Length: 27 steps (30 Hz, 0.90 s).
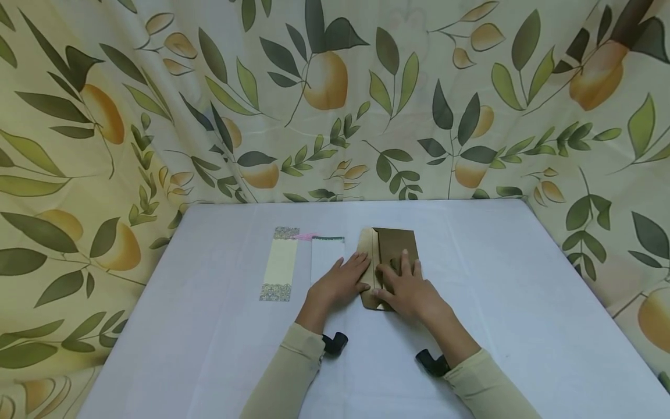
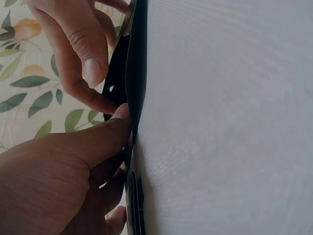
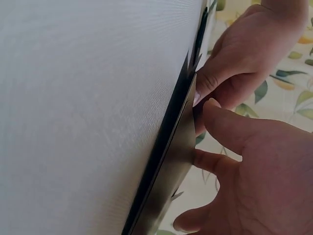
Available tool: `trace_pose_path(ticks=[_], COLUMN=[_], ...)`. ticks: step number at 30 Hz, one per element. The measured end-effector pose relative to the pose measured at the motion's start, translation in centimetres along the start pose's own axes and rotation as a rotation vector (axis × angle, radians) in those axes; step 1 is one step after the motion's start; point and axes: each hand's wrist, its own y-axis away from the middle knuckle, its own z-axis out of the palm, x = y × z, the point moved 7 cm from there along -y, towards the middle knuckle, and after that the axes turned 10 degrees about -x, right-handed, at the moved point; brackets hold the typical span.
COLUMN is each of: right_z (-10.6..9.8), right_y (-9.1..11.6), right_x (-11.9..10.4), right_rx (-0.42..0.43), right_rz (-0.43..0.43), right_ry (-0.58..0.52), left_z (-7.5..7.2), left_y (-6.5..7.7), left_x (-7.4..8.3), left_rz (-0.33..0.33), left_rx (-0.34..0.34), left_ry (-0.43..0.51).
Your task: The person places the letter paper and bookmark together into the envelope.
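A flat gold-brown folded card piece [image 1: 399, 240], like an envelope with angled flaps, lies on the white table between both hands. My left hand [image 1: 339, 281] presses on its paler left panel, fingers fairly straight. My right hand [image 1: 410, 291] rests on the darker right panel with fingers spread and the index finger bent. In the left wrist view, the left thumb is right at the card's fold and the right fingers are just beyond it. The right wrist view shows the gold card panel [image 3: 171, 161] raised at an angle above a dark layer, right fingertips on its edge.
Left of the hands lies a cream strip [image 1: 280, 262] with grey patterned bands at both ends. Beside it is a white rectangular piece [image 1: 325, 259] with a dark green top edge, and a pink tassel [image 1: 305, 237] near its corner. A leaf-and-fruit printed curtain [image 1: 335, 134] hangs behind the table.
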Motion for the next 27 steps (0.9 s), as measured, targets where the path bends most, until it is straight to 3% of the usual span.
trace_pose_path(ticks=[18,27], right_z=[-0.62,-1.02], right_y=[-0.24,-0.15], right_x=[-0.13,-0.3], right_rx=[0.078,0.133], right_rz=[0.059,0.05], right_ry=[-0.023,-0.007], left_z=[-0.14,-0.29], left_y=[0.17,0.27], left_x=[0.04,0.24], left_rz=[-0.034,-0.027], left_rx=[-0.006,-0.025], left_ry=[-0.004,-0.007])
